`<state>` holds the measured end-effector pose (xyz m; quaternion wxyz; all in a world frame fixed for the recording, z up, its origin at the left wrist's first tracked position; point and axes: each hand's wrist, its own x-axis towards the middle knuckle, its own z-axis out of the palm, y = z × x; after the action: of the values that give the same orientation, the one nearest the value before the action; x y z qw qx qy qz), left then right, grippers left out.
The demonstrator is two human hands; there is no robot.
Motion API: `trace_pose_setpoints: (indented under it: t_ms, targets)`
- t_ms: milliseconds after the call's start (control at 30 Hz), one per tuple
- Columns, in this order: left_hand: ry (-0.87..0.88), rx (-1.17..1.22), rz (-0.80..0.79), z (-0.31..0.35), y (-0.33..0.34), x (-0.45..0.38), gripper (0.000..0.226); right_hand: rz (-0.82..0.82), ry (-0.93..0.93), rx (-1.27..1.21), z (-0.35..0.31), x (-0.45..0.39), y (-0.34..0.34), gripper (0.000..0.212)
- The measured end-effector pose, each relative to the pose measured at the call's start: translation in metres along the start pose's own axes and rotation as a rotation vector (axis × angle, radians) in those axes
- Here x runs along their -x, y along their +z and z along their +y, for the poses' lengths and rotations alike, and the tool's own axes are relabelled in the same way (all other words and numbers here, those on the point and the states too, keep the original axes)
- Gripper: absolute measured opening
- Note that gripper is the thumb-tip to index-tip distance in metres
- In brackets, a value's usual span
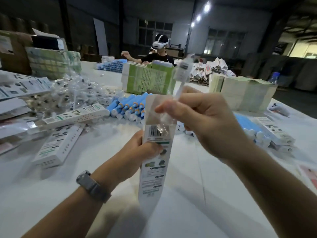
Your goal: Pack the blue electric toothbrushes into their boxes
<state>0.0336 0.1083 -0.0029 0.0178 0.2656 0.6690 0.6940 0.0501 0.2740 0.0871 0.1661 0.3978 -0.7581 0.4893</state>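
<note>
A bagged brush head (181,71) is pinched upright in the right hand (204,121), directly above the open box (155,152) gripped upright by the left hand (137,152); axes nearly aligned.

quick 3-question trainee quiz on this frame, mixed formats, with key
1. True or false: the left hand grips the upright box.
2. The right hand pinches: A) a blue toothbrush handle B) a clear-wrapped brush head C) a water bottle.
3. Fill in: the pile of blue handles lies on the table ____ the held box.

Key: 1 true; 2 B; 3 behind.
</note>
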Motion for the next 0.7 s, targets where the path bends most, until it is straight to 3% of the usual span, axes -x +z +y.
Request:
trace_pose_setpoints:
  t_ms: [133,267,333,467,633,700]
  targets:
    - [-0.005,-0.006,-0.016,0.001,-0.001,0.001,0.025,0.075,-0.018,0.081,0.009,0.0,0.01,0.008]
    - [-0.011,-0.036,-0.041,0.0,-0.001,0.001,0.029,0.248,-0.123,0.031,0.01,-0.002,0.009,0.027]
    - [-0.004,-0.039,-0.043,-0.001,-0.001,0.0,0.029,0.232,-0.083,0.121,0.012,-0.002,0.01,0.033]
    - [0.005,-0.029,-0.046,0.0,-0.001,0.0,0.029,0.149,-0.117,0.318,0.01,0.001,0.003,0.069]
    - [0.026,-0.025,-0.046,-0.001,0.0,0.0,0.028,0.225,-0.18,0.52,0.007,0.005,0.007,0.018]
    - [0.03,-0.044,-0.048,-0.001,0.0,0.0,0.028,0.223,-0.168,0.536,0.01,0.009,0.01,0.018]
